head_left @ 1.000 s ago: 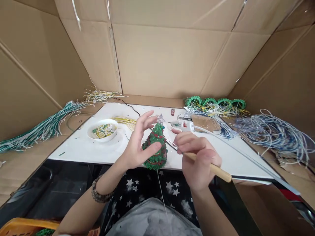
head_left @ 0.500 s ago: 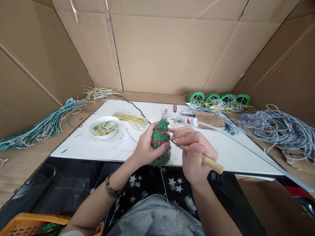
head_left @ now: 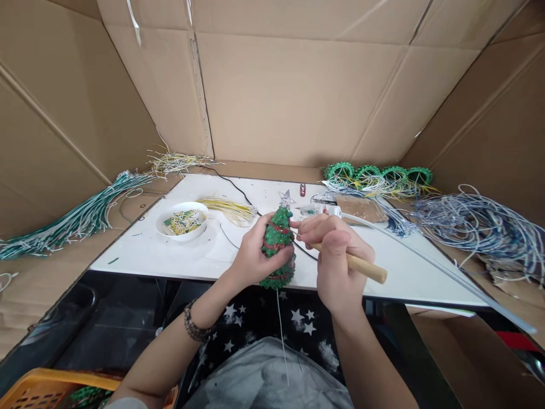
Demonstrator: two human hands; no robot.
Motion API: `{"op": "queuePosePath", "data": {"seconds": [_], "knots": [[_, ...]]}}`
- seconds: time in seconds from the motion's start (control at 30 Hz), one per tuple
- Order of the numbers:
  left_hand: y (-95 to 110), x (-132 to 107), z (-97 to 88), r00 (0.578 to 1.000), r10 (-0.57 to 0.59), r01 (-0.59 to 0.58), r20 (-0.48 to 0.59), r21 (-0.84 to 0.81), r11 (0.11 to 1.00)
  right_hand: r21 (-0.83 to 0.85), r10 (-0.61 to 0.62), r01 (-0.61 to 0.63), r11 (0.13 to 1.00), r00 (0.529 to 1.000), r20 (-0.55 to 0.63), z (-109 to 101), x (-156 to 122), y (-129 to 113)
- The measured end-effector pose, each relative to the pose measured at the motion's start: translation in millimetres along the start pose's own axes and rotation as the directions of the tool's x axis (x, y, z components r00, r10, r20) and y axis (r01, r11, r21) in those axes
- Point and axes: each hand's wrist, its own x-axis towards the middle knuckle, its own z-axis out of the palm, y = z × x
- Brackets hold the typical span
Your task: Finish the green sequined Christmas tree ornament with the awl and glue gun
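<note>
My left hand [head_left: 252,255] is wrapped round a small green glittery Christmas tree [head_left: 277,248] with red trim and a clear star [head_left: 285,197] on top, held upright over the near edge of the white board [head_left: 140,250]. A thin wire [head_left: 281,329] hangs down from the tree's base. My right hand [head_left: 336,255] grips a wooden-handled tool [head_left: 366,269], its thin metal tip pointing at the tree's right side.
A white bowl [head_left: 183,222] of yellow and green bits sits left on the board, with yellow wires [head_left: 227,209] beside it. A glue gun [head_left: 326,211] lies behind my hands. Green rings [head_left: 377,172], blue-white wire bundles [head_left: 481,224], green wires [head_left: 72,218] and cardboard walls surround the board.
My left hand went from spread fingers to a full grip round the tree. The right hand moved the tool's tip in against the tree. The view shifted slightly.
</note>
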Motion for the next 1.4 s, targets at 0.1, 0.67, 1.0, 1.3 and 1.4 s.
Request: {"op": "queuePosePath", "data": {"seconds": [0.1, 0.67, 1.0, 1.3, 1.4], "knots": [[-0.1, 0.4, -0.3, 1.000, 0.014, -0.014, 0.001, -0.003, 1.000, -0.103, 0.052, -0.053, 0.993, 0.999, -0.007, 0.5, 5.9, -7.3], [-1.7, -0.4, 0.4, 1.000, 0.025, -0.025, 0.000, -0.002, 1.000, -0.079, 0.058, -0.059, 0.995, 0.998, -0.014, 5.8, 7.8, -8.1], [1.3, 0.9, 0.4, 1.000, 0.006, -0.006, 0.018, -0.006, 1.000, -0.128, 0.010, -0.014, 0.992, 0.999, -0.030, 9.8, 6.1, -8.5], [-0.8, 0.3, 0.0, 0.999, 0.020, -0.020, 0.025, 0.000, 1.000, -0.087, -0.016, 0.008, 0.996, 0.995, -0.099, 10.2, -3.8, 0.3], [-1.2, 0.3, 0.5, 0.999, 0.019, -0.019, 0.027, -0.001, 1.000, -0.048, -0.017, 0.011, 0.999, 0.992, -0.123, 10.9, -7.2, 3.8]]}}
